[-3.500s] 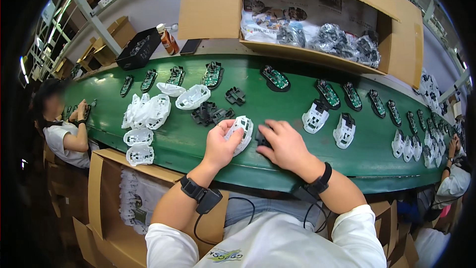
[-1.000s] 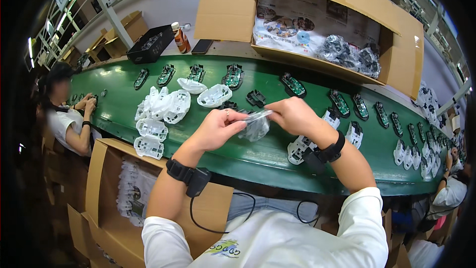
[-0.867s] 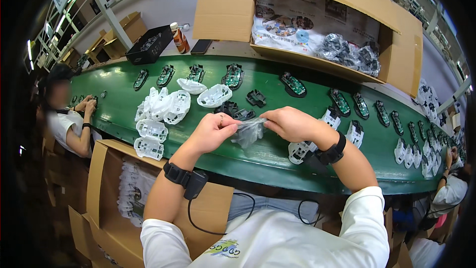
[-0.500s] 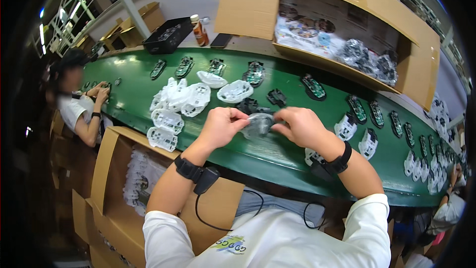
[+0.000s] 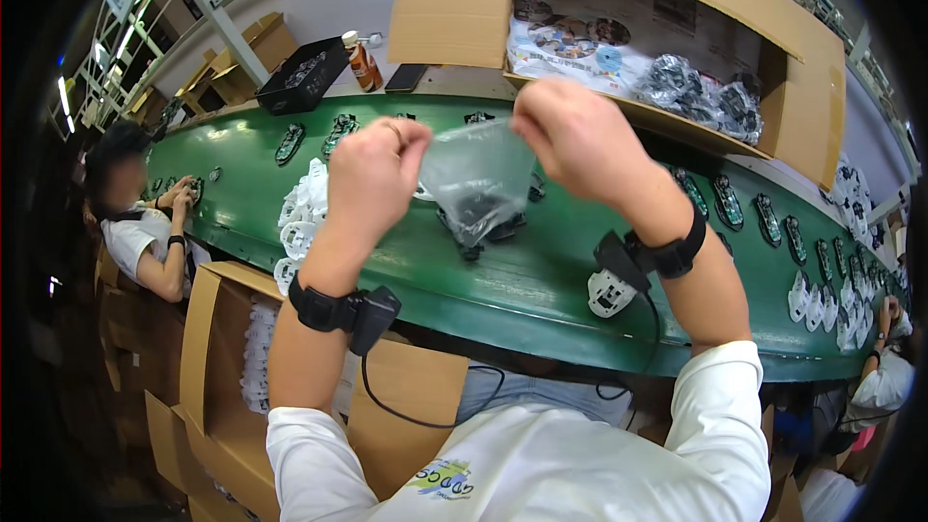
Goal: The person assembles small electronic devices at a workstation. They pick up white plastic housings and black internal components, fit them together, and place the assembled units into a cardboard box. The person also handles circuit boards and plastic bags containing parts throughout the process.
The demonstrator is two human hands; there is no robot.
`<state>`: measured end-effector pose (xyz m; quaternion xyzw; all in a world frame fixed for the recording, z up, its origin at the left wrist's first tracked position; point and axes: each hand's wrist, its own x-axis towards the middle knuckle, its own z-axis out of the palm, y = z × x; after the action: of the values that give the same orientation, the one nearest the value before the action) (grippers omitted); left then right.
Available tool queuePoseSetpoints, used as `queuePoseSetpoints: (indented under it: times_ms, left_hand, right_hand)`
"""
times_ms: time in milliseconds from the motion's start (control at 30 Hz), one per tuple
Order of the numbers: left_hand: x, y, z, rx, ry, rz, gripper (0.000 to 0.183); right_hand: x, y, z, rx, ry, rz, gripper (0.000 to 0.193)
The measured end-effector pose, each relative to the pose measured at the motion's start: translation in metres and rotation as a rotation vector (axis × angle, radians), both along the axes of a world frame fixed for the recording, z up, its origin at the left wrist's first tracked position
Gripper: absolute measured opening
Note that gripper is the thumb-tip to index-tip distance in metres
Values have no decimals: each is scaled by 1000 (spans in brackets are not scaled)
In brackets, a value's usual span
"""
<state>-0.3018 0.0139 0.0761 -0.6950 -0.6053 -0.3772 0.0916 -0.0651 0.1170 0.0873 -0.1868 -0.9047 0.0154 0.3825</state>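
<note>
Above the green work surface (image 5: 425,275), a clear plastic bag (image 5: 476,162) hangs stretched between my two hands. My left hand (image 5: 375,172) pinches one upper corner, and my right hand (image 5: 572,130) pinches the other. Black plastic parts (image 5: 488,217) show at the bag's lower end; whether they all lie inside or partly behind it, I cannot tell. Left of my left forearm, white plastic shells (image 5: 307,195) sit in a heap. A white shell (image 5: 611,294) rests below my right wrist. Green circuit boards in dark housings, one a board (image 5: 290,143) at far left, stand in a row behind.
An open cardboard box (image 5: 638,77) with bagged black parts stands at the back right. Behind the surface are a black tray (image 5: 302,77), a bottle (image 5: 362,63) and a phone (image 5: 406,78). Another open carton (image 5: 208,348) stands lower left. Co-workers sit at both far ends.
Both hands have risen and moved apart, spreading the crumpled bag into an open sheet between them. The view has shifted slightly to the right.
</note>
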Motion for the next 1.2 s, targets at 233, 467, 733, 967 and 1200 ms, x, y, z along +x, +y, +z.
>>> queuePoseSetpoints:
  times_ms: [233, 467, 733, 967, 1200]
  left_hand:
    - [62, 69, 18, 16, -284, -231, 28]
    - [158, 231, -20, -214, -26, -391, 32]
    - [239, 316, -36, -249, -84, -271, 32]
    - [160, 270, -16, -391, -991, -624, 17]
    - [97, 130, -16, -508, -1218, -574, 16]
  right_hand:
    - [40, 54, -13, -522, 651, -165, 13]
    - [193, 27, -72, -440, 287, -454, 11]
    - [247, 11, -98, -670, 450, -384, 11]
    - [182, 79, -48, -245, 465, -315, 42]
    - [97, 78, -46, -978, 378, 80, 30]
